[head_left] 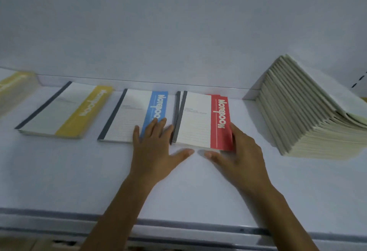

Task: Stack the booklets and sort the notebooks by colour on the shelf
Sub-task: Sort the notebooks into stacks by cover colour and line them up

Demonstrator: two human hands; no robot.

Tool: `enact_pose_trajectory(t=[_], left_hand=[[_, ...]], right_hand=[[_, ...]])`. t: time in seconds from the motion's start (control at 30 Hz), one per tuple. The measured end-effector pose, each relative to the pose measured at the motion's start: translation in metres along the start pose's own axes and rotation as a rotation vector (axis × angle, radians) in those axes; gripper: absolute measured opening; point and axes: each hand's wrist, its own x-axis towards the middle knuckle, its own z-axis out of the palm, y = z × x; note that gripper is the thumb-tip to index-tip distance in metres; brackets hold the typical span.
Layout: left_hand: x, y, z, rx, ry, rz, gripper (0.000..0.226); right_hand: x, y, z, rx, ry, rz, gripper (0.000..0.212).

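Fingers of the left hand (153, 151) lie straight on the blue notebook (131, 115), grip wide open, holding nothing. The right hand (244, 155), grip open too, touches the right edge of the red notebooks (200, 119) on the shelf (79, 171). The booklets (309, 115), far right, are cut off. A yellow pile (14, 91), far left, is blurry.

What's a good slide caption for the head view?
Left hand and right hand bracket the red notebooks, beside the blue notebook and yellow notebook.
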Motion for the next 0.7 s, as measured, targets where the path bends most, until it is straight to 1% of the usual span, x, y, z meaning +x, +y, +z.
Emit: enact_pose_trajectory(t=[0.07,0.1,0.17,0.27,0.33,0.4,0.43,0.57,0.7], left_hand=[[-0.0019,-0.0009,0.0021,-0.04,0.094,-0.006,0.082],[0.0004,0.0001,0.0018,-0.056,0.1,-0.013,0.079],[0.0024,0.0015,0.0015,-0.057,0.061,-0.016,0.081],[0.0005,0.0042,-0.0023,-0.054,0.123,0.019,0.077],[0.0005,0.0073,-0.0061,-0.04,0.169,0.064,0.066],[-0.0006,0.0066,-0.0057,-0.039,0.25,0.11,0.051],[-0.001,0.0063,-0.0058,-0.042,0.279,0.123,0.048],[-0.001,0.0076,-0.0062,-0.012,0.333,0.13,0.044],[-0.0004,0.0082,-0.0073,-0.028,0.268,0.149,0.044]], right_hand=[[0.0013,0.0032,0.0028,-0.071,-0.025,0.014,0.084],[0.0046,0.0056,0.0035,-0.107,-0.029,0.015,0.084],[0.0074,0.0082,0.0045,-0.15,-0.03,0.009,0.075],[0.0014,0.0072,0.0039,-0.183,-0.022,0.026,0.068],[0.0012,0.0051,0.0035,-0.239,-0.047,0.01,0.067],[0.0023,0.0047,0.0049,-0.301,-0.077,0.001,0.069],[0.0033,0.0049,0.0054,-0.32,-0.086,0.002,0.07],[0.004,0.0046,0.0094,-0.37,-0.076,0.0,0.069],[0.0041,0.0041,0.0083,-0.372,-0.067,-0.009,0.069]])
